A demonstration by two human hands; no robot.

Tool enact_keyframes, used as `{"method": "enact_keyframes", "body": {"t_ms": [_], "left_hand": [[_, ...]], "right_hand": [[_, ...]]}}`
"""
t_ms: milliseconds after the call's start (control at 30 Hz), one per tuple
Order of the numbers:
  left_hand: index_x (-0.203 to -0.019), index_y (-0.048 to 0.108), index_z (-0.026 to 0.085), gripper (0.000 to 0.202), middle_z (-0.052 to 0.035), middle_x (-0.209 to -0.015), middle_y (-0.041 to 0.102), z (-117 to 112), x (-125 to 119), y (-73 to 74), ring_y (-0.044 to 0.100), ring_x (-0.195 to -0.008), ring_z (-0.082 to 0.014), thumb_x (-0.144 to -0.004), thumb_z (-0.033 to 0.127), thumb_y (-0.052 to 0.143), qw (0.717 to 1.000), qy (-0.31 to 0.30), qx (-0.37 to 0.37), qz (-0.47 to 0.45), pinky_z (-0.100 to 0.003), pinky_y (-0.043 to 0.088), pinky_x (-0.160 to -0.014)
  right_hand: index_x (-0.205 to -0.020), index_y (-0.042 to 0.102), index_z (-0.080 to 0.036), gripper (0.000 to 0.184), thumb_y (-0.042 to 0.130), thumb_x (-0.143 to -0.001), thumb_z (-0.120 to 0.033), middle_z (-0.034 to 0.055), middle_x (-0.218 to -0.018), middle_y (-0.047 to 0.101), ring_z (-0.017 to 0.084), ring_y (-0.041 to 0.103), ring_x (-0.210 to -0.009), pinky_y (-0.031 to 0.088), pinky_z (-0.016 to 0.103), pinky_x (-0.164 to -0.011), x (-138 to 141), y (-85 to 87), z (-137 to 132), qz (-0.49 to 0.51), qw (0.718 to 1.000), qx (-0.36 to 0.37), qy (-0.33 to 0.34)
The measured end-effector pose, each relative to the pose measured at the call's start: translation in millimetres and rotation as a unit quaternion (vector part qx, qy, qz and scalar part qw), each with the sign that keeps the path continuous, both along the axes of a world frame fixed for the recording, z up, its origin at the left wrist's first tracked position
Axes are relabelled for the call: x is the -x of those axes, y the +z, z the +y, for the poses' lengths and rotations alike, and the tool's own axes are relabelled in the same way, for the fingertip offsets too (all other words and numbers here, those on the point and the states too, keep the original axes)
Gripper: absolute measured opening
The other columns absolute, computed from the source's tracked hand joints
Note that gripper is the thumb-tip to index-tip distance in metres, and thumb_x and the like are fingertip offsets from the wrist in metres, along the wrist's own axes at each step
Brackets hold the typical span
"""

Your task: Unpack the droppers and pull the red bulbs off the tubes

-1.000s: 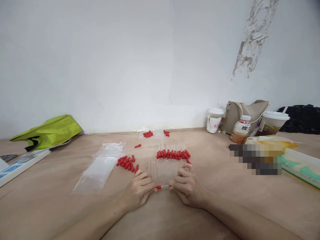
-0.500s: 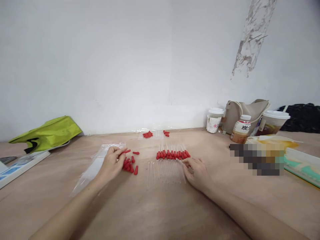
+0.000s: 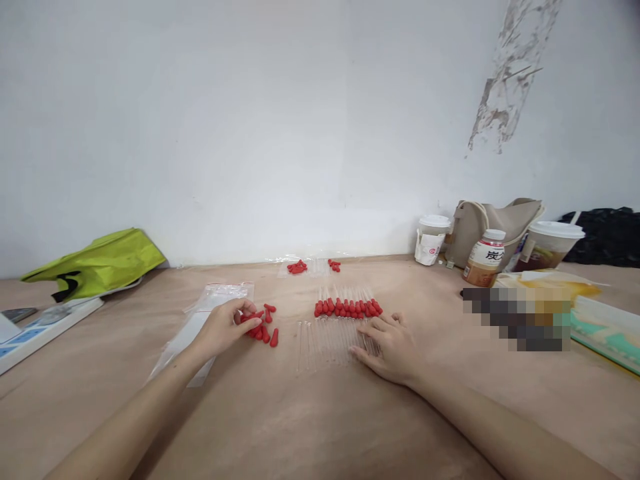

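Observation:
My left hand [image 3: 223, 329] is curled at the pile of red rubber dropper bulbs [image 3: 259, 331], with a bulb between thumb and fingers. Its fingertips are partly hidden. A few bulbs lie just right of the pile. My right hand [image 3: 393, 348] rests with spread fingers over the right end of a row of clear glass dropper tubes [image 3: 325, 343], covering some of them. Just beyond that row lie several droppers [image 3: 347, 308], their red bulbs toward me and clear tubes pointing to the wall.
Clear plastic bags [image 3: 190, 333] lie beside my left hand. More red bulbs [image 3: 297, 267] sit on plastic by the wall. A green bag [image 3: 100, 263] and power strip [image 3: 50, 323] are at left. A cup [image 3: 431, 241], bottle [image 3: 484, 260] and beige bag [image 3: 465, 227] stand at right.
My left hand has come down and closed in around the bulb pile. My right hand has gone from pinching at the tubes' far ends to lying spread over them, slightly nearer me.

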State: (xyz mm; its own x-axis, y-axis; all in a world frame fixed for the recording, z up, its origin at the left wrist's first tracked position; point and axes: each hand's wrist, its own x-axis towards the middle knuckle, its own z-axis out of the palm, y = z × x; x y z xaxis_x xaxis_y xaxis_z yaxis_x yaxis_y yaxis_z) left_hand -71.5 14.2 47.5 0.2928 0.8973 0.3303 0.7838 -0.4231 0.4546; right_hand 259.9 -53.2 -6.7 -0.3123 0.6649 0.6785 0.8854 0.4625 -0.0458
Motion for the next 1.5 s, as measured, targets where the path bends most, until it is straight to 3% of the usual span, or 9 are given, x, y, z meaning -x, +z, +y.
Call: {"method": "enact_keyframes", "body": {"t_ms": [167, 467, 633, 733, 867, 1000, 1100, 1300, 1500], "left_hand": [[-0.074, 0.062, 0.022, 0.017, -0.0001, -0.077, 0.062, -9, -14, -3.9, 0.053, -0.063, -0.0149, -0.075, 0.036, 0.053, 0.996, -0.056, -0.046, 0.060, -0.026, 0.039, -0.060], [-0.070, 0.066, 0.025, 0.023, -0.0017, -0.074, 0.060, -7, -11, -6.9, 0.054, -0.072, -0.0199, -0.073, 0.044, 0.054, 0.990, -0.008, -0.095, 0.109, -0.029, 0.038, -0.063], [-0.067, 0.065, 0.025, 0.022, -0.0009, -0.073, 0.060, -9, -16, -4.1, 0.054, -0.074, -0.0201, -0.077, 0.038, 0.049, 0.988, 0.018, -0.115, 0.097, -0.031, 0.039, -0.066], [-0.063, 0.062, 0.023, 0.023, -0.0010, -0.074, 0.060, -11, -28, -3.2, 0.054, -0.076, -0.0197, -0.077, 0.034, 0.048, 0.989, 0.001, -0.117, 0.095, -0.031, 0.038, -0.070], [-0.067, 0.061, 0.021, 0.015, -0.0026, -0.075, 0.060, -6, -57, -1.7, 0.055, -0.077, -0.0203, -0.074, 0.030, 0.051, 0.990, -0.027, -0.090, 0.107, -0.032, 0.038, -0.072], [-0.070, 0.062, 0.021, 0.018, -0.0041, -0.079, 0.062, 9, -89, 0.1, 0.056, -0.082, -0.0225, -0.073, 0.037, 0.053, 0.992, -0.028, -0.042, 0.113, -0.033, 0.038, -0.073], [-0.068, 0.063, 0.021, 0.024, -0.0025, -0.074, 0.064, 22, -107, -1.5, 0.058, -0.076, -0.0215, -0.072, 0.043, 0.054, 0.993, -0.027, -0.011, 0.111, -0.031, 0.038, -0.069], [-0.067, 0.063, 0.021, 0.032, 0.0000, -0.068, 0.066, 39, -119, -9.3, 0.059, -0.065, -0.0172, -0.069, 0.052, 0.054, 0.994, -0.005, 0.049, 0.095, -0.025, 0.037, -0.059], [-0.062, 0.061, 0.021, 0.032, 0.0019, -0.064, 0.065, 46, -123, -12.6, 0.058, -0.061, -0.0147, -0.066, 0.052, 0.056, 0.994, 0.006, 0.078, 0.072, -0.023, 0.035, -0.054]], "right_hand": [[-0.083, 0.062, -0.022, 0.032, 0.055, -0.072, -0.051, 0.0029, -0.077, 0.060, 0.018, 0.050, -0.077, 0.027, 0.034, -0.076, -1, 0.8, -2, -0.009, 1.000, 0.026, 0.007], [-0.086, 0.061, -0.021, 0.039, 0.052, -0.071, -0.056, 0.0049, -0.084, 0.059, 0.019, 0.050, -0.079, 0.029, 0.035, -0.077, -3, 1.5, -4, -0.024, 0.999, 0.032, 0.012], [-0.091, 0.061, -0.023, 0.039, 0.054, -0.071, -0.055, 0.0048, -0.087, 0.059, 0.018, 0.051, -0.080, 0.028, 0.036, -0.079, -5, 1.8, -3, -0.009, 0.999, 0.047, 0.018], [-0.093, 0.061, -0.023, 0.031, 0.051, -0.077, -0.047, 0.0041, -0.087, 0.060, 0.017, 0.054, -0.078, 0.028, 0.034, -0.077, -11, 1.6, 1, 0.019, 0.999, 0.034, -0.001], [-0.077, 0.062, -0.022, 0.023, 0.044, -0.083, -0.035, 0.0015, -0.073, 0.062, 0.015, 0.055, -0.070, 0.028, 0.030, -0.068, -23, 1.7, 8, 0.077, 0.994, 0.035, -0.066], [-0.061, 0.056, -0.020, 0.026, 0.046, -0.080, -0.035, -0.0036, -0.053, 0.057, 0.012, 0.052, -0.052, 0.027, 0.026, -0.060, -31, 4.1, 7, 0.097, 0.984, 0.112, -0.100], [-0.058, 0.056, -0.020, 0.026, 0.049, -0.077, -0.036, -0.0040, -0.049, 0.057, 0.011, 0.051, -0.047, 0.026, 0.025, -0.056, -28, 7.2, 0, 0.095, 0.978, 0.148, -0.109], [-0.059, 0.056, -0.020, 0.026, 0.047, -0.077, -0.036, -0.0018, -0.054, 0.059, 0.013, 0.052, -0.054, 0.024, 0.025, -0.058, -13, 11.4, -8, 0.043, 0.970, 0.205, -0.127], [-0.056, 0.052, -0.018, 0.031, 0.042, -0.080, -0.036, -0.0007, -0.058, 0.060, 0.012, 0.052, -0.058, 0.022, 0.025, -0.059, -11, 7.1, -3, 0.010, 0.972, 0.203, -0.120]]}}
